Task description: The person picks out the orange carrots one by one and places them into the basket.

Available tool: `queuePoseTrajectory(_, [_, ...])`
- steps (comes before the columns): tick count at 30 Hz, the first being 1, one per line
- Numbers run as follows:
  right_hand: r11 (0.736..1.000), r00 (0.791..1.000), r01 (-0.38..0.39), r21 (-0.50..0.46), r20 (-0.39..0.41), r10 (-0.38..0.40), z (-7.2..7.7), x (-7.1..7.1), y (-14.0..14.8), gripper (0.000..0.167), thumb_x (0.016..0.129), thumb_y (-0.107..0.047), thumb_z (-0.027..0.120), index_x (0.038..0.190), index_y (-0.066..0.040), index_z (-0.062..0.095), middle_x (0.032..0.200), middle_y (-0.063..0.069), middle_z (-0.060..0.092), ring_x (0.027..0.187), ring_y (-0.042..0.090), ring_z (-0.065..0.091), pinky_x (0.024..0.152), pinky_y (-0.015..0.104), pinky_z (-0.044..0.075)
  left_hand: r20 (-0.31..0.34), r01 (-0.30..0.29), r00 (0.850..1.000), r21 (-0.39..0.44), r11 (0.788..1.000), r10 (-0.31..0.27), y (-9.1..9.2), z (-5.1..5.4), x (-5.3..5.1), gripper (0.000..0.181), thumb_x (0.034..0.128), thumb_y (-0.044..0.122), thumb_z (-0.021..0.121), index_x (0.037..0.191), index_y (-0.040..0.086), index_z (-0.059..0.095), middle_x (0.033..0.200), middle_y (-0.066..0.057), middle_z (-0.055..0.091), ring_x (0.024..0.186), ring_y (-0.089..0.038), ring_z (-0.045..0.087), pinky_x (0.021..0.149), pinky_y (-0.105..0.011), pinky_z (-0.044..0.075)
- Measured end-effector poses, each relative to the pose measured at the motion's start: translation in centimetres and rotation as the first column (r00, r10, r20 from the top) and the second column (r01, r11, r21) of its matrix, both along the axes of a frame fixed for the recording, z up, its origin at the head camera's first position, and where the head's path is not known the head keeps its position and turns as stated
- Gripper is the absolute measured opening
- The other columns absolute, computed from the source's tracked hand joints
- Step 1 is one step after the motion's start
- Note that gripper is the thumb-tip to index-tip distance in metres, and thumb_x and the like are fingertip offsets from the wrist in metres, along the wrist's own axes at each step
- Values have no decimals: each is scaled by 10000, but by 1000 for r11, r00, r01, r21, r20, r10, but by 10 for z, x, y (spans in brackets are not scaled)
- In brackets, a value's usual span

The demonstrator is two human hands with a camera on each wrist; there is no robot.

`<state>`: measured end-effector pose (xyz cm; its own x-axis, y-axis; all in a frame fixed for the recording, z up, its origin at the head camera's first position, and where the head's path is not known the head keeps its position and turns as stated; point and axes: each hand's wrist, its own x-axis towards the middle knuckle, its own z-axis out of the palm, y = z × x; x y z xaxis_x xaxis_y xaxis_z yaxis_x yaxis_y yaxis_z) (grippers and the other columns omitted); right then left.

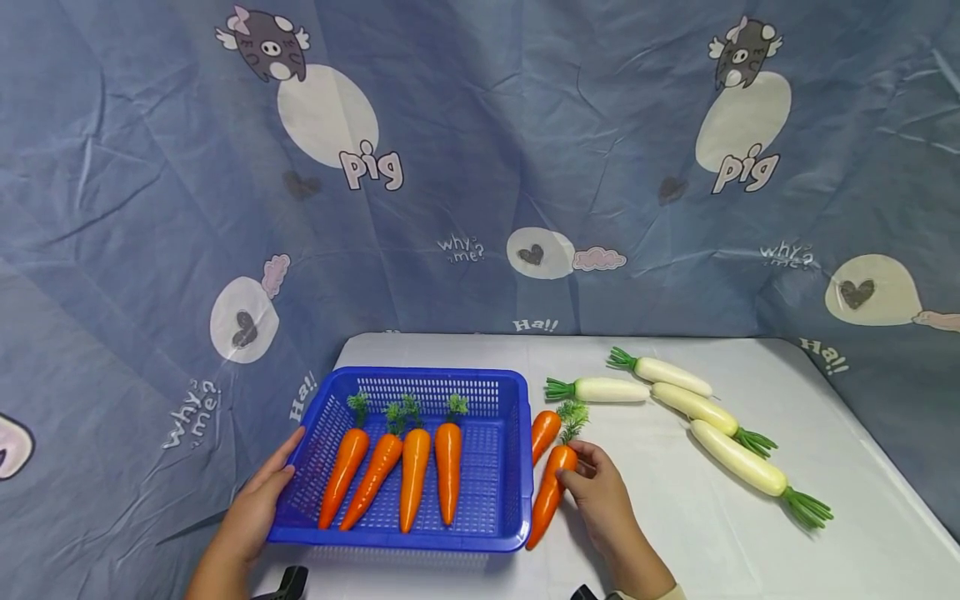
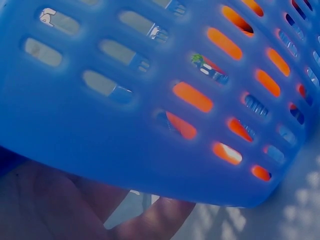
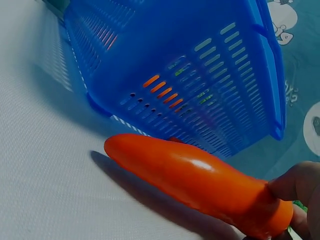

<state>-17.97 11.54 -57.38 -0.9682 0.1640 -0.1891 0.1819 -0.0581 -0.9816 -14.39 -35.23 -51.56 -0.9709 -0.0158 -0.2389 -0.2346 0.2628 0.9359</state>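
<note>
A blue perforated plastic basket (image 1: 397, 543) stands on the white table, with several orange carrots (image 1: 416, 479) lying in it, green tops toward the back. My left hand (image 1: 251, 508) touches the basket's left rim from outside with thumb and fingers extended; the left wrist view shows fingers (image 2: 160, 220) at the rim's edge. Just right of the basket, my right hand (image 1: 603, 492) pinches a carrot (image 1: 551, 496) near its leafy end. Its tip points toward me, and a shadow lies beside it on the table. Another carrot (image 1: 543, 433) lies behind it, partly hidden by the basket wall.
Several white radishes (image 1: 738, 458) with green tops lie on the right half of the white table (image 1: 675, 533). One radish (image 1: 611, 389) sits close behind the carrots. A blue printed cloth (image 1: 465, 167) hangs behind and along the sides.
</note>
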Motion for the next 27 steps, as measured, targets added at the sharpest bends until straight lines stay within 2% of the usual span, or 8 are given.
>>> queuePoseTrajectory(12, [998, 1000, 1, -70, -8, -2, -1, -2, 4, 544, 883, 54, 687, 1405, 48, 533, 1347, 211, 575, 1071, 180, 589, 805, 221, 564, -9, 0, 1000, -10, 1000, 0, 0, -1, 1, 550, 1156, 250, 230, 1697, 279, 136, 1758, -171, 38, 1528, -372, 180, 897, -102, 374])
queuePoseTrajectory(16, [995, 1000, 6, -103, -6, -7, 0, -3, 5, 545, 880, 74, 679, 1405, 54, 532, 1327, 199, 567, 1052, 175, 582, 808, 226, 570, 3, -1, 1000, -16, 1000, 1, -1, -1, -1, 552, 1155, 249, 237, 1696, 287, 136, 1760, -162, 26, 1566, -409, 131, 972, -200, 351])
queuePoseTrajectory(21, [989, 1000, 8, -149, -2, -9, 3, -2, 4, 544, 877, 95, 664, 1401, 66, 523, 1251, 163, 560, 1012, 167, 579, 791, 229, 569, 8, -2, 1000, -23, 1000, 2, -2, -1, -2, 551, 1156, 247, 236, 1696, 292, 136, 1761, -158, 28, 1572, -417, 124, 984, -207, 353])
queuePoseTrajectory(23, [988, 1000, 8, -154, -2, -9, 5, -2, 4, 542, 874, 96, 663, 1397, 68, 523, 1246, 157, 560, 998, 163, 580, 783, 231, 567, 11, -4, 1000, -12, 1000, 4, -2, -2, -2, 553, 1155, 236, 234, 1696, 290, 132, 1762, -155, 15, 1576, -424, 107, 1103, -302, 365])
queuePoseTrajectory(25, [989, 1000, 7, -146, -3, -8, 6, -1, 5, 534, 877, 89, 665, 1392, 64, 529, 1265, 164, 563, 991, 160, 584, 779, 235, 566, 17, -9, 1000, -1, 1000, 9, -1, -2, -3, 556, 1153, 229, 232, 1696, 291, 127, 1763, -148, -1, 1582, -432, 82, 1197, -487, 299])
queuePoseTrajectory(27, [991, 1000, 4, -134, -6, -4, 8, -2, 6, 527, 881, 81, 669, 1390, 59, 536, 1293, 178, 567, 995, 162, 591, 777, 242, 566, 23, -14, 1000, 5, 1000, 14, -1, -2, -3, 559, 1152, 225, 233, 1696, 293, 125, 1764, -138, -13, 1586, -434, 63, 1212, -620, 208])
